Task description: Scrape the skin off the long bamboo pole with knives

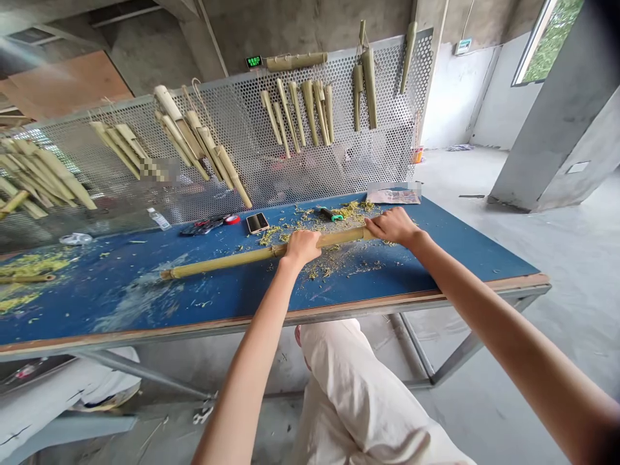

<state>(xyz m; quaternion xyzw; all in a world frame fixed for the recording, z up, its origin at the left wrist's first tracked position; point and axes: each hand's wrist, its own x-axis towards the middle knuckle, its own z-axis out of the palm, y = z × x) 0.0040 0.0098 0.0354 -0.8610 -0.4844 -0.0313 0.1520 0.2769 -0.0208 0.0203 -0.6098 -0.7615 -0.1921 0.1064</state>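
Two bare hands are clenched on one object: a long yellow-green bamboo pole (220, 261) is grasped from above by the left hand (301, 248) and, nearer its end, by the right hand (393, 227). The pole is laid on a blue-topped workbench (97, 316). Pale green shavings (334, 261) are strewn around the pole. Beyond the pole, a green-handled tool (330, 214) and a flat black-framed smartphone (257, 223) are lying, and pale cut bamboo tubes (295, 110) are hung on a grey perforated metal panel (242, 123).

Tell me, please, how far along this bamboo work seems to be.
Done: pale yellow shavings litter the blue workbench; tapered bamboo pieces hang on a perforated metal panel. In hand: left hand and right hand grip a long yellow-green bamboo pole. Left: probably that pole's far stretch, which looks unworked.
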